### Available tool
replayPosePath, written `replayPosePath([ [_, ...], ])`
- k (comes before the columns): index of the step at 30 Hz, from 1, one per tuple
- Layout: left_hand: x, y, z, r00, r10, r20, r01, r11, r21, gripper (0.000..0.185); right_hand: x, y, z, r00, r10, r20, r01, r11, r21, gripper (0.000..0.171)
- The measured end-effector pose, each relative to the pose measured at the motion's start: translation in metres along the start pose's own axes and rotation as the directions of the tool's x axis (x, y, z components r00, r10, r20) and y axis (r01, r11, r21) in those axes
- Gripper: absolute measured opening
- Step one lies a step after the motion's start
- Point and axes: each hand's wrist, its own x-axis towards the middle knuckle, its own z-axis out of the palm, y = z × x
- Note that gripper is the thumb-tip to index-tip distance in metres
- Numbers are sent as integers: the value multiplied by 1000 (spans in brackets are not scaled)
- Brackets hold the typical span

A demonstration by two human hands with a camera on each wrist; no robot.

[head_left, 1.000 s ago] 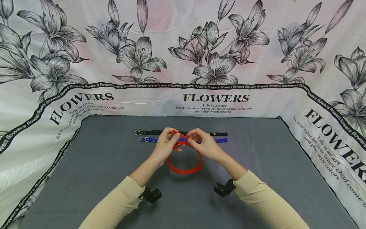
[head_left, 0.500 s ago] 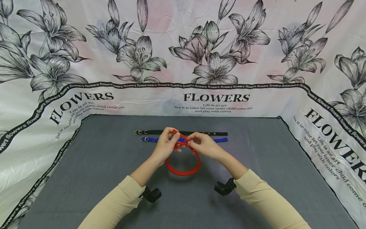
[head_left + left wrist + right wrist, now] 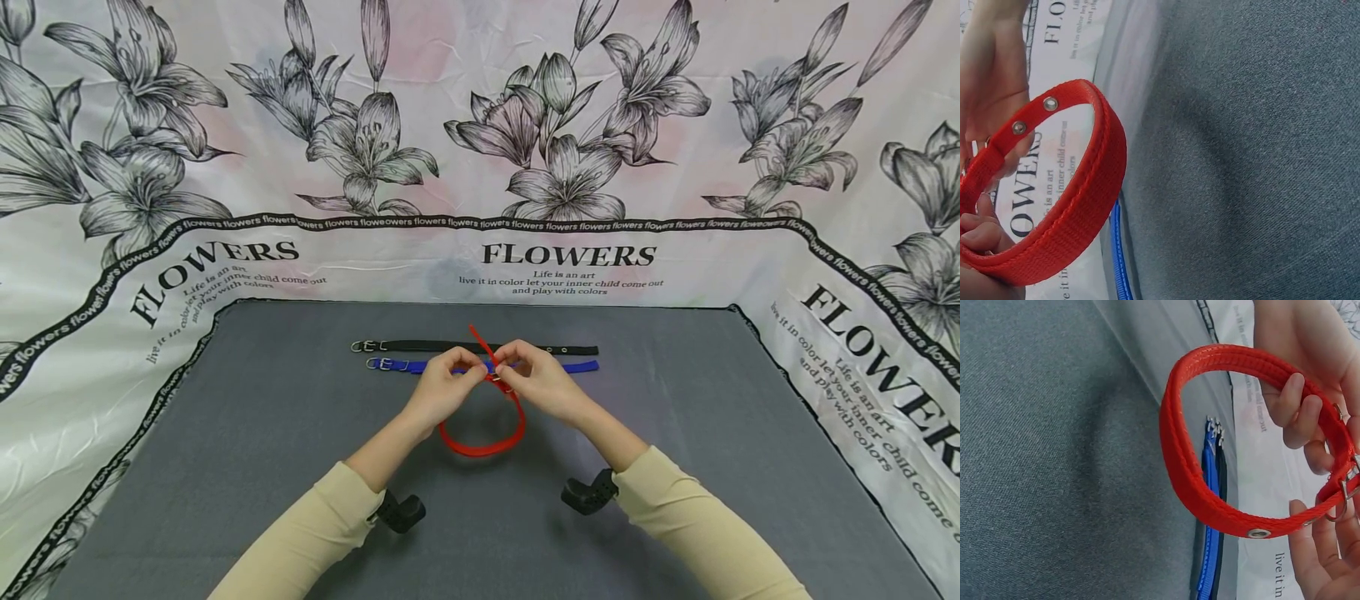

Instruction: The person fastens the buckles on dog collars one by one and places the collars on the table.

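Up close at right wrist, red collar (image 3: pixel 1210 506) buckle (image 3: pixel 1346 487), eyelet (image 3: pixel 1259 533)

Blue collar (image 3: pixel 570 367), black collar (image 3: pixel 450 346) block beyond (near cloth probably free).

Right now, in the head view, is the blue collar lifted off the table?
No, the blue collar lies flat on the grey table beside the black collar; both hands hold the red collar.

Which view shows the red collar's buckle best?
The right wrist view: the metal buckle shows close up on the red collar, by the right hand. The head view shows the buckle only as a speck between both hands. The left wrist view shows just strap and eyelets.
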Motion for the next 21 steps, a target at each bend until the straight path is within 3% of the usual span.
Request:
replayPosePath([
  [6,1,-2,1,1000,21,-15,-22,1000,-18,12,-6,-10,3,997,-62,-43,60,998,-27,19],
  [14,2,-1,3,998,-43,-45,41,998,-47,14,-6,-11,4,997,-65,-38,64,998,-16,23],
  [21,2,2,2,997,-67,-45,65,997,-34,11,3,11,3,999,-37,-37,39,997,63,27],
])
